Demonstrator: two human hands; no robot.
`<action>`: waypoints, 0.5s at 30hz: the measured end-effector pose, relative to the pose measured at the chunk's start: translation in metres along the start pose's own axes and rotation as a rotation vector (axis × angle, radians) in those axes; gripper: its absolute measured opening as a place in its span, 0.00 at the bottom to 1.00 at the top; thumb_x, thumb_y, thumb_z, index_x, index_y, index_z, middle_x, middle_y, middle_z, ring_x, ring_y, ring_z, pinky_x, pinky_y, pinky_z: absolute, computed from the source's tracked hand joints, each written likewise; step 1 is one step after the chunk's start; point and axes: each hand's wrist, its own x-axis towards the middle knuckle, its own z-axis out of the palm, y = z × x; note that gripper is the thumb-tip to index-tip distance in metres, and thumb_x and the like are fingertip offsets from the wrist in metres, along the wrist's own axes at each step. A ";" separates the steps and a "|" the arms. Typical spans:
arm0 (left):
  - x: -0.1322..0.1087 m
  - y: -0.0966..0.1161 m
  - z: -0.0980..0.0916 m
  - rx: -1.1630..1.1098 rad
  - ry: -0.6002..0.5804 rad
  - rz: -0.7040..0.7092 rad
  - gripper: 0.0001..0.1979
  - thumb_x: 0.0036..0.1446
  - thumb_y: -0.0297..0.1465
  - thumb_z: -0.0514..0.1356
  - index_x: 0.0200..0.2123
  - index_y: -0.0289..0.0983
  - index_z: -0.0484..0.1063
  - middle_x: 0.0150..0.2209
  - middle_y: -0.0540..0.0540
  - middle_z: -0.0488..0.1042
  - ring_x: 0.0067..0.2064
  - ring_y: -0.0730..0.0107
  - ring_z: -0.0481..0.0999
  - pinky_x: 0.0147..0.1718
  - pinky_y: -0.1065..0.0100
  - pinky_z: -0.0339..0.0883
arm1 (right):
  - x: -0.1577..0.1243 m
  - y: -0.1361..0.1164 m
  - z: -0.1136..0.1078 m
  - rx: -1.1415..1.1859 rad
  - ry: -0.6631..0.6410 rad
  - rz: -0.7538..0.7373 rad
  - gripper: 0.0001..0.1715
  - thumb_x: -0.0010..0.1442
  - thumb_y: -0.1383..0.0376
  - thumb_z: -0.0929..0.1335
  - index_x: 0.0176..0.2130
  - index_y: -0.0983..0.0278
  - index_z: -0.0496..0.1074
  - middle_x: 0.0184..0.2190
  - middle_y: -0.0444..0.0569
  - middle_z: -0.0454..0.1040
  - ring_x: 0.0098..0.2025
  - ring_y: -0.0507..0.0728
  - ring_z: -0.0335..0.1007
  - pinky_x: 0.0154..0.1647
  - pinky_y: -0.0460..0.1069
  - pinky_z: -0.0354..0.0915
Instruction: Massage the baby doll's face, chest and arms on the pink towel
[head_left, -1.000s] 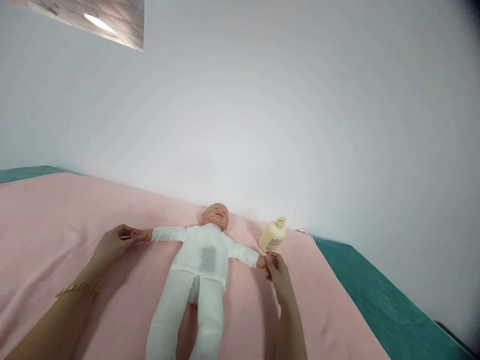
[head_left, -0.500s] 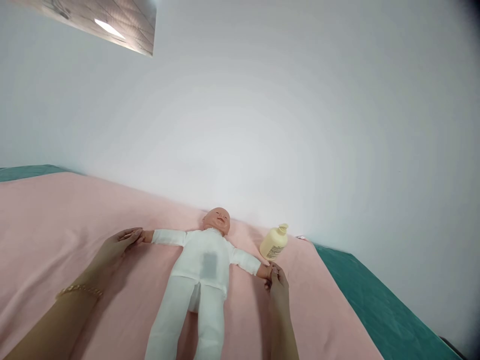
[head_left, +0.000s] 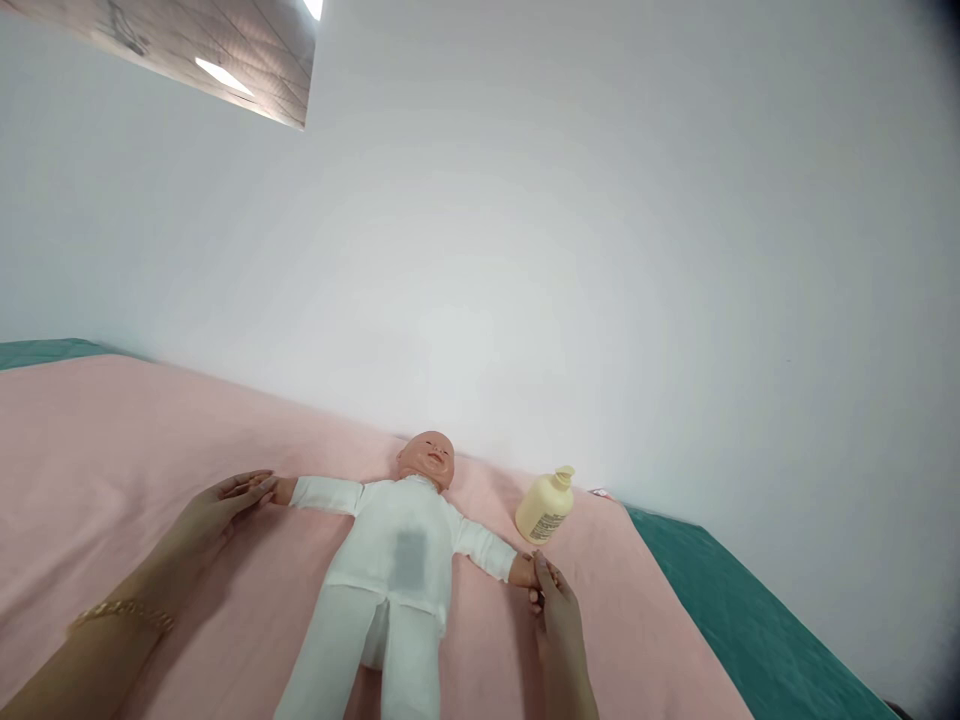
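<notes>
A baby doll (head_left: 390,560) in white clothes lies on its back on a pink sheet (head_left: 112,450), arms spread out to both sides. My left hand (head_left: 214,512) lies with stretched fingers over the doll's hand on the left side. My right hand (head_left: 550,605) pinches the doll's other hand between its fingertips. A gold bracelet (head_left: 120,612) circles my left wrist.
A cream pump bottle (head_left: 546,507) lies tilted on the sheet just right of the doll's arm. Green bedding (head_left: 750,620) shows at the right edge and far left. A white wall rises directly behind the doll's head.
The fingers of my left hand have flattened out over the doll's hand. The view has tilted up, so the doll and both hands sit lower in the picture.
</notes>
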 end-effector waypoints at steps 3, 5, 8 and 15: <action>0.004 -0.005 -0.004 0.011 -0.046 0.023 0.31 0.42 0.38 0.74 0.50 0.36 0.72 0.47 0.41 0.78 0.47 0.60 0.79 0.36 0.75 0.77 | 0.000 -0.002 0.000 -0.035 -0.014 0.020 0.24 0.58 0.46 0.64 0.51 0.52 0.69 0.30 0.48 0.75 0.43 0.68 0.74 0.38 0.58 0.74; 0.005 -0.007 -0.005 0.022 -0.062 0.019 0.35 0.39 0.42 0.75 0.50 0.36 0.71 0.48 0.40 0.78 0.48 0.58 0.78 0.36 0.73 0.77 | 0.000 -0.003 0.000 -0.054 -0.020 0.026 0.24 0.57 0.46 0.64 0.50 0.51 0.69 0.30 0.48 0.75 0.43 0.68 0.74 0.38 0.58 0.74; 0.003 -0.005 -0.003 0.024 -0.074 0.011 0.40 0.33 0.47 0.76 0.50 0.36 0.71 0.47 0.40 0.77 0.47 0.58 0.78 0.36 0.73 0.77 | -0.001 -0.005 -0.001 -0.075 -0.025 0.026 0.23 0.59 0.46 0.63 0.50 0.51 0.69 0.30 0.48 0.74 0.43 0.67 0.74 0.39 0.58 0.74; -0.007 0.001 0.005 -0.001 -0.062 -0.016 0.44 0.27 0.47 0.77 0.49 0.35 0.71 0.41 0.40 0.79 0.40 0.58 0.79 0.33 0.69 0.77 | -0.005 -0.013 -0.005 -0.090 -0.056 -0.004 0.24 0.60 0.45 0.62 0.51 0.51 0.69 0.30 0.49 0.74 0.44 0.67 0.74 0.40 0.58 0.74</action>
